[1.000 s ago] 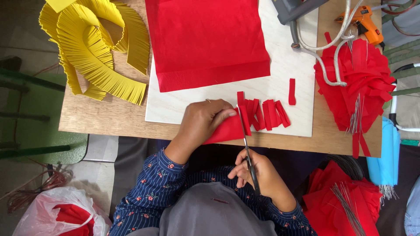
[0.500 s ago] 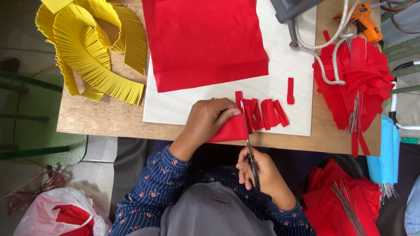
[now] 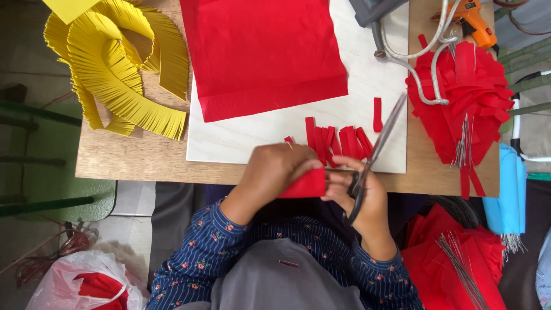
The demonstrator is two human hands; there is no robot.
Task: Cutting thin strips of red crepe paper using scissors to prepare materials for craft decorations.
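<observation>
My left hand (image 3: 274, 170) grips a folded piece of red paper (image 3: 307, 185) at the table's front edge. Cut strips of that red paper (image 3: 336, 142) fan out above it on the pale board (image 3: 247, 135). My right hand (image 3: 363, 192) holds a pair of scissors (image 3: 379, 143) by the handles, and its fingers also touch the red paper. The scissor blades are closed and point up and to the right, away from the strips. A single loose red strip (image 3: 377, 114) lies just above the fringe.
A large red sheet (image 3: 261, 51) lies at the back of the board. Yellow fringed paper (image 3: 115, 74) curls at the left. A red fringed pile (image 3: 465, 97), white cord and an orange glue gun (image 3: 473, 20) sit at the right. More red paper (image 3: 453, 261) lies below right.
My right hand has risen to the red paper and swung the scissors from pointing up at the fold to angling up and right. My left hand has shifted slightly lower with the paper.
</observation>
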